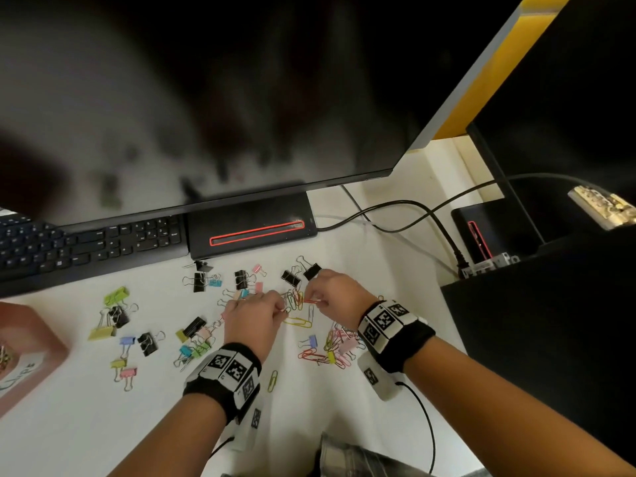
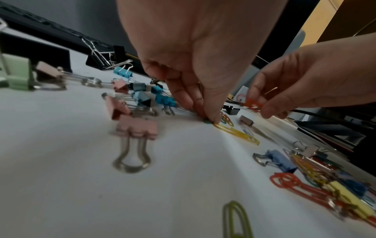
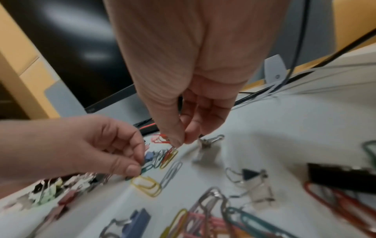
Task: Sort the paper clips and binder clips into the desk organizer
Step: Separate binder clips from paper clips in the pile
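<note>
Colourful paper clips and binder clips lie scattered on the white desk (image 1: pixel 309 407). My left hand (image 1: pixel 283 309) reaches down to the desk and pinches a green paper clip (image 2: pixel 207 121) at the edge of a small pile of paper clips (image 1: pixel 294 299). Beside it lies a yellow paper clip (image 1: pixel 297 321). Just above the same pile, my right hand (image 1: pixel 315 301) pinches a red paper clip (image 2: pixel 251 103) between thumb and fingers. At the far left edge stands a pink desk organizer (image 1: pixel 31 339), only partly in view.
A keyboard (image 1: pixel 86 246), a monitor (image 1: pixel 206 98) and its black base (image 1: pixel 251 228) line the back. Black cables (image 1: pixel 413 208) run to the right, where a black box (image 1: pixel 550 321) borders the desk. More mixed clips (image 1: pixel 334 349) lie under my right wrist, and binder clips (image 1: pixel 117 315) to the left.
</note>
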